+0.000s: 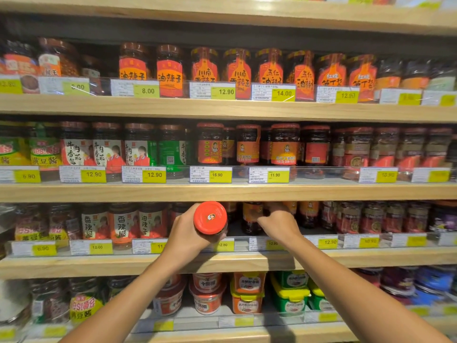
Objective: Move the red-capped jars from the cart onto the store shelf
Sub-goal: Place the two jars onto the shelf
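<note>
My left hand [184, 233] has its grip wrapped around a jar [210, 219], red cap tilted toward me, held just in front of the shelf [99, 264] edge — above the price tags [223, 245]. My right hand [278, 222] reaches deeper into the same shelf, fingers curled on a dark jar with an orange label [251, 215] — whether that grip is fully clenched, I cannot tell.

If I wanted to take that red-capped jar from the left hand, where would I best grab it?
Probably by the red cap, coming from the front. The red-capped jar is tipped so its lid faces you, and the left hand already wraps the glass body from the left.
</note>
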Demonstrator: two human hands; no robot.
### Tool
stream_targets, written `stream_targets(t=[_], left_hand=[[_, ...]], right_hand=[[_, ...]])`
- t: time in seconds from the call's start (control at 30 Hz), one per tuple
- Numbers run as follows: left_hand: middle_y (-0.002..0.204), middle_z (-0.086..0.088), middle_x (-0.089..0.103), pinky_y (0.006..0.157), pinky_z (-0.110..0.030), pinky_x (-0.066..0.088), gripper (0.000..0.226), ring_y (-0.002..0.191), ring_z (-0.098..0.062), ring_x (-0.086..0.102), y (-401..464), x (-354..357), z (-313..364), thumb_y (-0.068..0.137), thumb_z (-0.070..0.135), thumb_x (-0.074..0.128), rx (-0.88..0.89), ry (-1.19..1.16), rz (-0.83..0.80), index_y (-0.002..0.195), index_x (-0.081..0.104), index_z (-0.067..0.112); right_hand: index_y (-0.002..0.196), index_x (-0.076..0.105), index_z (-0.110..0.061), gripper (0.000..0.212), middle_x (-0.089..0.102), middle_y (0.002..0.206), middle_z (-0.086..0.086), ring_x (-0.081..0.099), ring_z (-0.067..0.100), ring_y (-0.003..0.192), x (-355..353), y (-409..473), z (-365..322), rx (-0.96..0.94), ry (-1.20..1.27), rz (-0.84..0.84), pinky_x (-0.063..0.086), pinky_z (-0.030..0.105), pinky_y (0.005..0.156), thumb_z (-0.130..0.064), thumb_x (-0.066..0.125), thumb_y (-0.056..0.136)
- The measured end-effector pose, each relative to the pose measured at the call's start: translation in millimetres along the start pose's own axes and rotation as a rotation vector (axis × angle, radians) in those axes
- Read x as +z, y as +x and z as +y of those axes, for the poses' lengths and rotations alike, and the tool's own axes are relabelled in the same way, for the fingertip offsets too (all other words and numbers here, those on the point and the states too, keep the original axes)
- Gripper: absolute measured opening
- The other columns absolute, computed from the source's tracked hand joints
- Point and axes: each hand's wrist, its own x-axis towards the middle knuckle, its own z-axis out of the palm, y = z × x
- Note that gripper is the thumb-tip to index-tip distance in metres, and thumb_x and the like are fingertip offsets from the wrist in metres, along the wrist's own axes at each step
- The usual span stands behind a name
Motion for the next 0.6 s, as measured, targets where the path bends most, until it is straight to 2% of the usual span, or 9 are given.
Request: stream_targets(t=[0.1, 0.2, 0.27, 0.3, 0.33, 0.37, 0.4, 0.53, 0.6], left_hand=[[0.095, 0.015, 0.073, 0.07, -0.003, 0.043, 0.057, 0.089, 0.007, 0.065, 6, 10, -6, 0.055, 0.032, 0.096, -0.046, 0.027, -0.018, 0.104, 0.067, 0.025], [0.096, 0.012, 0.07, 0.076, -0.025, 0.053, 0.058, 0.091, -0.006, 0.066, 11, 21, -11, 0.053, 0.041, 0.095, -0.097, 0.059, -0.041, 0.1, 0.063, 0.026], [0.096, 0.008, 0.069, 0.077, -0.033, 0.054, 0.063, 0.092, -0.011, 0.066, 14, 27, -14, 0.049, 0.046, 0.095, -0.16, 0.065, -0.029, 0.097, 0.06, 0.026], [0.095, 0.007, 0.07, 0.076, -0.034, 0.054, 0.064, 0.091, -0.011, 0.066, 15, 29, -15, 0.048, 0.048, 0.095, -0.185, 0.062, -0.028, 0.097, 0.06, 0.025], [0.092, 0.006, 0.072, 0.076, -0.034, 0.055, 0.063, 0.09, -0.012, 0.068, 17, 32, -18, 0.048, 0.05, 0.094, -0.205, 0.055, -0.029, 0.095, 0.063, 0.023], [0.088, 0.006, 0.074, 0.075, -0.035, 0.057, 0.062, 0.088, -0.012, 0.07, 18, 33, -18, 0.047, 0.053, 0.093, -0.209, 0.041, -0.031, 0.092, 0.066, 0.021], [0.084, 0.006, 0.076, 0.075, -0.036, 0.058, 0.061, 0.086, -0.013, 0.071, 20, 33, -17, 0.046, 0.058, 0.091, -0.203, 0.02, -0.028, 0.088, 0.07, 0.019], [0.072, 0.003, 0.077, 0.078, -0.043, 0.059, 0.047, 0.079, -0.014, 0.075, 25, 34, -13, 0.057, 0.055, 0.09, -0.227, -0.018, -0.084, 0.071, 0.076, 0.013], [0.067, -0.003, 0.076, 0.076, -0.046, 0.057, 0.054, 0.076, -0.021, 0.075, 24, 33, -6, 0.056, 0.061, 0.087, -0.278, -0.024, -0.059, 0.068, 0.076, 0.01]], right_hand=[[0.059, 0.035, -0.015, 0.05, 0.037, 0.053, -0.002, 0.036, 0.016, 0.048, -10, -17, 12, -0.123, 0.062, 0.111, 0.027, 0.031, 0.049, -0.039, 0.067, 0.088], [0.072, 0.033, -0.019, 0.045, 0.038, 0.071, -0.003, 0.037, 0.012, 0.059, -17, -30, 27, -0.167, 0.08, 0.147, 0.025, 0.026, 0.051, -0.044, 0.064, 0.093], [0.081, 0.038, -0.019, 0.038, 0.044, 0.08, -0.003, 0.046, 0.014, 0.07, -23, -37, 35, -0.205, 0.096, 0.152, 0.03, 0.024, 0.055, -0.046, 0.062, 0.094], [0.094, 0.045, -0.018, 0.034, 0.052, 0.092, -0.003, 0.055, 0.018, 0.085, -26, -40, 40, -0.214, 0.104, 0.14, 0.039, 0.025, 0.063, -0.047, 0.061, 0.094], [0.115, 0.048, -0.014, 0.041, 0.057, 0.113, -0.001, 0.057, 0.023, 0.108, -28, -41, 45, -0.214, 0.113, 0.122, 0.047, 0.028, 0.078, -0.047, 0.061, 0.095], [0.138, 0.041, -0.012, 0.058, 0.052, 0.136, 0.002, 0.049, 0.025, 0.128, -31, -43, 49, -0.206, 0.119, 0.117, 0.047, 0.033, 0.095, -0.047, 0.06, 0.095], [0.15, 0.03, -0.012, 0.07, 0.043, 0.149, 0.003, 0.04, 0.024, 0.139, -34, -46, 51, -0.199, 0.137, 0.121, 0.041, 0.034, 0.104, -0.046, 0.06, 0.096], [0.156, 0.024, -0.023, 0.074, 0.038, 0.155, -0.002, 0.037, 0.018, 0.141, -37, -58, 66, -0.249, 0.178, 0.151, 0.039, 0.034, 0.107, -0.043, 0.062, 0.095], [0.155, 0.025, -0.027, 0.072, 0.039, 0.154, -0.007, 0.037, 0.015, 0.141, -38, -62, 73, -0.259, 0.201, 0.137, 0.037, 0.032, 0.107, -0.042, 0.062, 0.095]])
